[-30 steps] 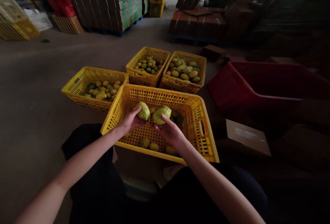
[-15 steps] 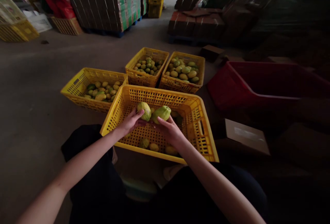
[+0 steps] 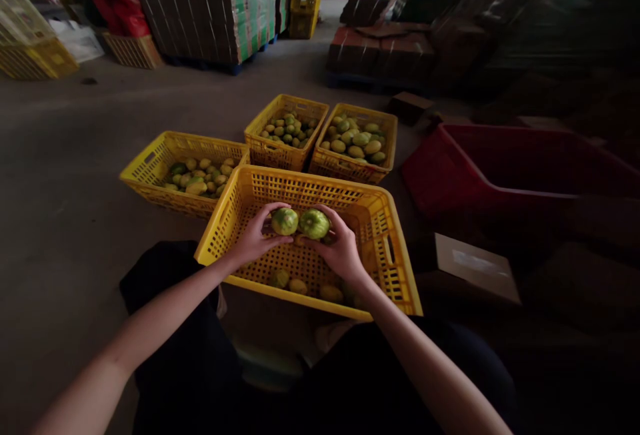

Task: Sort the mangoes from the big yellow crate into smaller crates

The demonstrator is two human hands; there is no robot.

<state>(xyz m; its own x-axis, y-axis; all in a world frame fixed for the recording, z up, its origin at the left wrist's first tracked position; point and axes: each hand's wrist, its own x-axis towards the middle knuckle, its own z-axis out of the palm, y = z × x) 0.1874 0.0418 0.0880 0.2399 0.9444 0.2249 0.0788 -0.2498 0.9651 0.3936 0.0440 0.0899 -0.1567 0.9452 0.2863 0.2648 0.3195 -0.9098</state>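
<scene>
My left hand (image 3: 256,238) is wrapped round a green-yellow papaya (image 3: 285,221). Beside it, my right hand (image 3: 344,248) grips a greener papaya (image 3: 315,223). Both fruits are held side by side with an end turned towards me, over the near yellow crate (image 3: 310,180). Inside that crate, several loose fruits, among them a yellow one (image 3: 299,286), lie along the near wall. More fruit beneath my hands is partly hidden.
Behind the near crate stand a left crate (image 3: 145,167), a middle crate (image 3: 273,148) and a right crate (image 3: 345,167), each holding several fruits. A red bin (image 3: 435,168) and a cardboard box (image 3: 475,265) are to the right. Wrapped stacks (image 3: 255,8) stand farther back.
Both papayas have been turned so their ends face me, and they are closer to level with each other. My fingers have shifted round to their sides.
</scene>
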